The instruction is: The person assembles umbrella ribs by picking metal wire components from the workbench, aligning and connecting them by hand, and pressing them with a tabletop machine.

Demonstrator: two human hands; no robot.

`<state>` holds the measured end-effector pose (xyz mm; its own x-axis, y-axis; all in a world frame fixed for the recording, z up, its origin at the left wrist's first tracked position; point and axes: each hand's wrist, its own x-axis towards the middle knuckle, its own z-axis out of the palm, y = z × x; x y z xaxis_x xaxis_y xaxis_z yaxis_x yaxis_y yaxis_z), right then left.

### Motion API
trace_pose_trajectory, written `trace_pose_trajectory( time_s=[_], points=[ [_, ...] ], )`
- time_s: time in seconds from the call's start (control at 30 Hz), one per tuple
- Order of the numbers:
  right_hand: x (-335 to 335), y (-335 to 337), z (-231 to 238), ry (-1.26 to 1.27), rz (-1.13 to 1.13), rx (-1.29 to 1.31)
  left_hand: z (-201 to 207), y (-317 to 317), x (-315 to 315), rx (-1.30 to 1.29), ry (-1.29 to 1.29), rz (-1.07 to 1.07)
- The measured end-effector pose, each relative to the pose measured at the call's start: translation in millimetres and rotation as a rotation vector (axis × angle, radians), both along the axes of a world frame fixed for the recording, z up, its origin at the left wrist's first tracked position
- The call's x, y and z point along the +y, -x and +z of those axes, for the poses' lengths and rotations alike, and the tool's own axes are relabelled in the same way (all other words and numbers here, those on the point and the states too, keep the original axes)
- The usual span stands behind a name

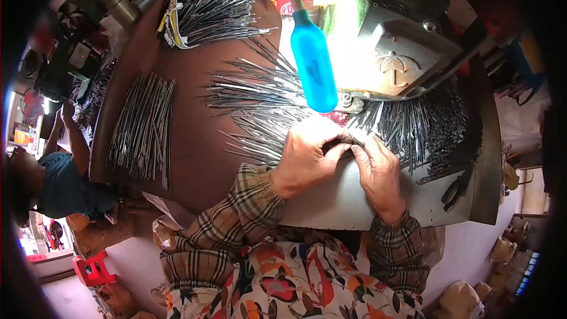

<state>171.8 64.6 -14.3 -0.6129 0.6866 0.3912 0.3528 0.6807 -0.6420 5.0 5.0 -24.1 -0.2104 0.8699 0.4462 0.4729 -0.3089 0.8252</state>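
Observation:
In front of the machine head (393, 59), my left hand (308, 156) and my right hand (379, 174) meet, fingertips almost touching. Both are closed in a pinch on a thin dark metal rod (353, 139); most of it is hidden by the fingers. Loose thin metal rods (254, 91) fan out just left of and behind my left hand. To the right of my right hand lies a dense pile of similar dark rods (422, 127). Directly above the hands hangs a blue lamp (313, 71), lighting the spot brightly.
A bundle of rods (212, 6) bound with a yellow-and-white band lies at the back left, and a flat row of rods (142, 130) at the left. Black-handled scissors (456, 192) rest near the right edge of the worktable (331, 201). Another person (68, 177) sits at the far left.

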Motion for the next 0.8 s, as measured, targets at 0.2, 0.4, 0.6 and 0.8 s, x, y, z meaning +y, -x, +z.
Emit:
trace_pose_trajectory(
  time_s=[0.2,0.4,0.6,0.8],
  points=[
    [3.9,-13.9,6.2,0.164,-0.207,-0.104,4.6,-4.7,-8.0,-0.333,0.089,0.032],
    [-13.1,1.1,-15.2,0.438,-0.11,0.056,2.4,-9.2,-11.7,-0.522,0.227,0.082],
    [-8.0,18.0,8.6,0.37,-0.094,0.111,14.1,6.0,-7.9,-0.369,0.167,0.233],
    [6.4,26.2,8.4,0.299,-0.064,0.116,-1.1,15.3,-2.8,-0.213,0.288,0.149]
  ],
)
